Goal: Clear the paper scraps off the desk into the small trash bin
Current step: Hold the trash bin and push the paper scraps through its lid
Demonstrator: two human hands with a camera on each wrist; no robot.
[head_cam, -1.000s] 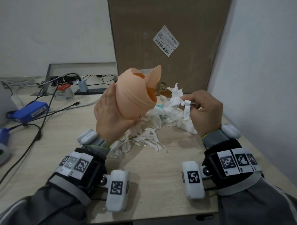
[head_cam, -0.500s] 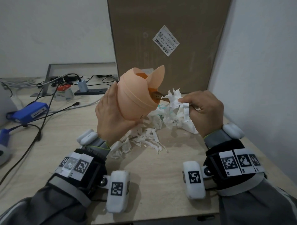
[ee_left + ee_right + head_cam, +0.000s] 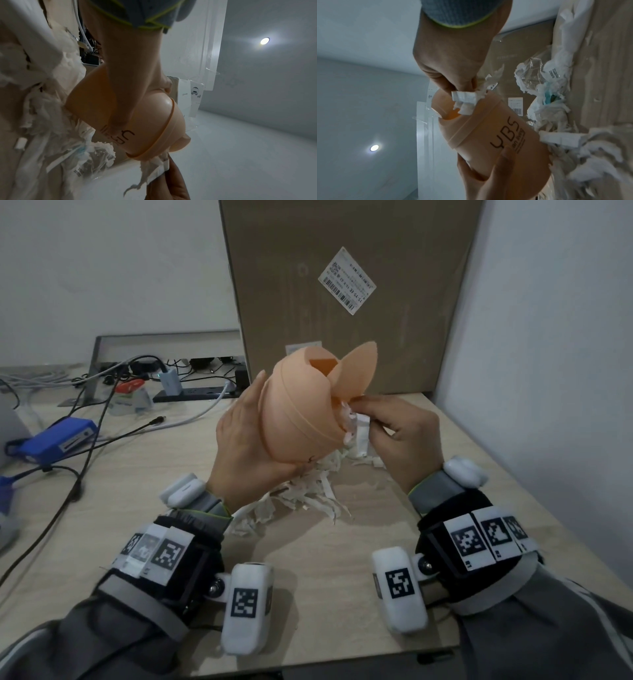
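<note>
Paper scraps (image 3: 354, 424) pinched by right hand (image 3: 399, 436), entering trash bin (image 3: 301, 412)
Left hand (image 3: 245, 446) gripping bin; light, limp, tearable: best bunched.

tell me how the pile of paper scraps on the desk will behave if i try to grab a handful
The paper scraps are thin torn strips, so probably floppy and very light. They lie loose and tangled, so a handful will likely shed bits. The clump the right hand pinches at the trash bin droops limply, which suggests the same.
</note>
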